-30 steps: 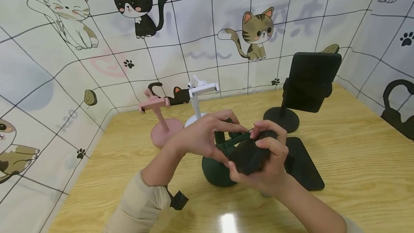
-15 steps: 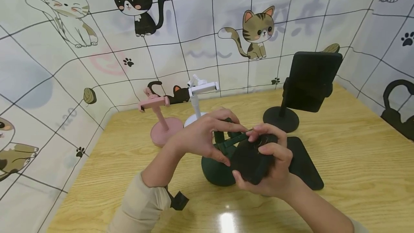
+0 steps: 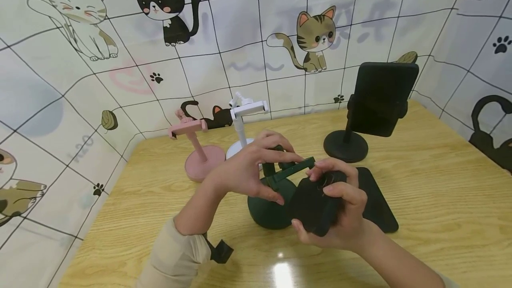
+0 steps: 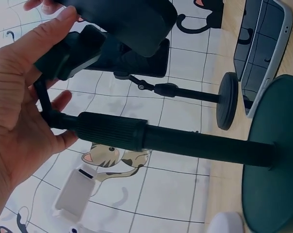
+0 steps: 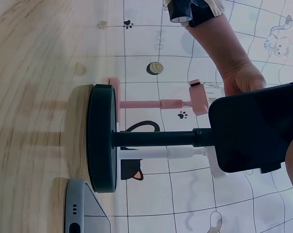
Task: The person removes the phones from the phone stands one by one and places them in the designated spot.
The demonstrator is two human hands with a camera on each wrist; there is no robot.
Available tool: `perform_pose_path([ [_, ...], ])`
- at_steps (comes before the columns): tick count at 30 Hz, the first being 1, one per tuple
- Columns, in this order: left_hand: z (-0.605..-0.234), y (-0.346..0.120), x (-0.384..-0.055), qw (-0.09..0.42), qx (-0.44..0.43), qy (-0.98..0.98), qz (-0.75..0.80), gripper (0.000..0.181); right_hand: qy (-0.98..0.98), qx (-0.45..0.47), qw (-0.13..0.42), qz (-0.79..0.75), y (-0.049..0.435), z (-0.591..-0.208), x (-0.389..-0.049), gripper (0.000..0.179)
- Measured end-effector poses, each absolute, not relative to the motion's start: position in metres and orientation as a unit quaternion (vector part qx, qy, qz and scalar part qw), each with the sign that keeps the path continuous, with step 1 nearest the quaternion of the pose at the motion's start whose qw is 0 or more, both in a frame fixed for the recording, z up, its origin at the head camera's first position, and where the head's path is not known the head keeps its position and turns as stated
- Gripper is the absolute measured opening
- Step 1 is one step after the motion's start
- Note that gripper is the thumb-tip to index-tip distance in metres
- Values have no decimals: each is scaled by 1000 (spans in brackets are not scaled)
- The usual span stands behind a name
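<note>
The step in hand looks like fitting the dark phone (image 3: 314,206) to the clamp (image 3: 294,170) of the green stand (image 3: 266,212), with the phone not yet seated. The right hand (image 3: 346,212) grasps the phone, fingers wrapped over its far edge and thumb along the near one, holding it tilted above the desk (image 3: 132,234). The phone sits at about five o'clock from the clamp and just beside it; whether the two touch cannot be told. The left hand (image 3: 256,170) grasps the clamp end of the stand, its fingers reaching over the bar and the thumb lying on the near side, close to the phone's edge.

The next move seems to call for lining the phone up with the bar, drawing the clamp wide enough, and letting it close on both edges while the left hand steadies the stand. The likely trouble is a fingertip caught between phone and clamp, or the stand tipping toward the push.

Seen from the phone in the head view, a flat black device (image 3: 376,203) lies at three o'clock, the black stand (image 3: 346,148) bears a tablet (image 3: 386,97) at one o'clock, and the white stand (image 3: 241,123) and pink stand (image 3: 204,163) are near ten.
</note>
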State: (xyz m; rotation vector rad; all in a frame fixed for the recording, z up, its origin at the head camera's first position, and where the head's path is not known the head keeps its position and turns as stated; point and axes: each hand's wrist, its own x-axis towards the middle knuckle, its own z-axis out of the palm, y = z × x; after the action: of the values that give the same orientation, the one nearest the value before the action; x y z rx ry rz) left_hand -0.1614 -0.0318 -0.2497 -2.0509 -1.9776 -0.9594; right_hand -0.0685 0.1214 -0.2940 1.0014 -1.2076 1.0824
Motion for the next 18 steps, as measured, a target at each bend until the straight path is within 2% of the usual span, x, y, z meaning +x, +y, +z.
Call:
perform_pose_path([
  [4, -258, -32, -158, 88, -658, -667, -340, 66, -516, 420, 586, 462, 125, -292, -67, 50],
  [12, -286, -22, -142, 187, -582, -671, -419, 47, -520, 399, 595, 466, 137, -290, -62, 50],
  [14, -292, -20, -138, 207, -565, -675, -427, 49, -524, 394, 594, 466, 141, -292, -61, 51],
  [18, -298, -17, -135, 246, -542, -679, -430, 64, -561, 371, 579, 460, 153, -297, -58, 52],
])
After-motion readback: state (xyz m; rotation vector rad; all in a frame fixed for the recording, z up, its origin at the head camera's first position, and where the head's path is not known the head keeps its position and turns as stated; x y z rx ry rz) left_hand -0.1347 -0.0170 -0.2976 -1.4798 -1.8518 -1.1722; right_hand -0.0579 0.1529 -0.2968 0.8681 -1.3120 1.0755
